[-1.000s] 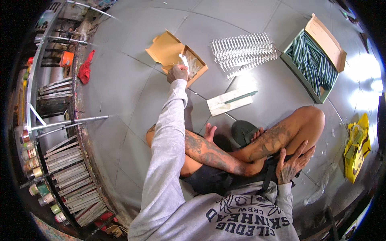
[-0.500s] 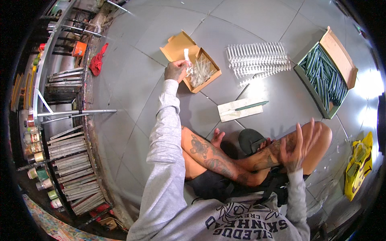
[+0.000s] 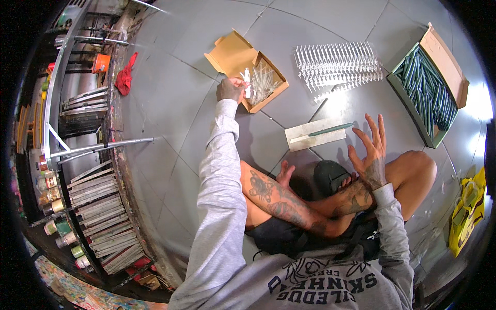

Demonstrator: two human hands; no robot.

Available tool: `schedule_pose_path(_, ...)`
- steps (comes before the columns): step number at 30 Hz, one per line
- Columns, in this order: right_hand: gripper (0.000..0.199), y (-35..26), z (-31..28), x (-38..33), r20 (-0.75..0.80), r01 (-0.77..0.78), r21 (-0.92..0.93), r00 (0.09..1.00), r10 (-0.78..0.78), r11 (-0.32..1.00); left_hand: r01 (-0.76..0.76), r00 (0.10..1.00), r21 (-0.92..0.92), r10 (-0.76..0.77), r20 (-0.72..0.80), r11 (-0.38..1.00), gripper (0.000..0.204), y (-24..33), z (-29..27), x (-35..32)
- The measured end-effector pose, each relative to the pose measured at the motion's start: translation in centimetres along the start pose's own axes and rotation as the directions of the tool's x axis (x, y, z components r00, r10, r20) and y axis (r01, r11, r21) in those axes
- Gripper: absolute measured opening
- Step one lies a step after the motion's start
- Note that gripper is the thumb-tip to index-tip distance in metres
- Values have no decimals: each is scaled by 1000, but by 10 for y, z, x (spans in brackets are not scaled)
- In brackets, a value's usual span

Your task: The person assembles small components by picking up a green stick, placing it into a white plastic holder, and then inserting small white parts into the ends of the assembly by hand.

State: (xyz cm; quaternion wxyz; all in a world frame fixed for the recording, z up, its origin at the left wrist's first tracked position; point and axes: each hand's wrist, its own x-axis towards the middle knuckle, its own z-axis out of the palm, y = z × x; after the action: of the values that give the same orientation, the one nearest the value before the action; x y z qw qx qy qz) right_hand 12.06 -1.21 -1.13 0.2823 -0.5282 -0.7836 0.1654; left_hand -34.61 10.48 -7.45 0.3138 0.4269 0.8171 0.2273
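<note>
My left hand [image 3: 231,90] pinches a small white plastic piece [image 3: 247,81], perhaps a pen part, beside an open cardboard box [image 3: 274,93]. Thin clear plastic pieces [image 3: 262,82] fill that box. Raised over my right leg, my right hand [image 3: 373,157] is empty, its fingers spread. Just beyond those fingers, a dark green pen barrel [image 3: 330,129] with a pale, narrow end lies across a whitish block [image 3: 315,140]. Rows of white pen-like parts [image 3: 336,64] are laid out on the floor farther back.
At the right, an open box [image 3: 431,138] holds many dark green barrels [image 3: 426,93]. A yellow bag [image 3: 467,217] lies near the right edge. Shelving with paint jars and stacked frames [image 3: 106,217] lines the left, near a red cloth [image 3: 125,75]. My crossed legs [image 3: 279,196] occupy the near middle.
My right hand has risen and moved forward toward the block with the green barrel. The left hand still holds the white piece beside the cardboard box; the view has shifted slightly.
</note>
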Motion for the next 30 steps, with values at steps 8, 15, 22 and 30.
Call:
schedule_pose_path(8, 37, 2, 2, 1, -20, 16, 28, 1000, -15, 999, -199, 946, 285, 259, -193, 938, 47, -4, -2, -9)
schedule_pose_path(15, 28, -16, -10, 8, -63, 1, 182, 998, 11, 983, -140, 987, -646, 154, -35, 751, 61, 76, 0, -89)
schedule_pose_path(22, 26, -35, 21, 28, 435, -515, 731, 857, 276, 447, -43, 998, -902, -13, -54, 429, 44, 140, 101, -226)
schedule_pose_path(30, 19, -22, 46, 24, 311, -407, 879, 885, 348, 250, 49, 989, -892, 102, 106, 450, 36, 138, 143, -242)
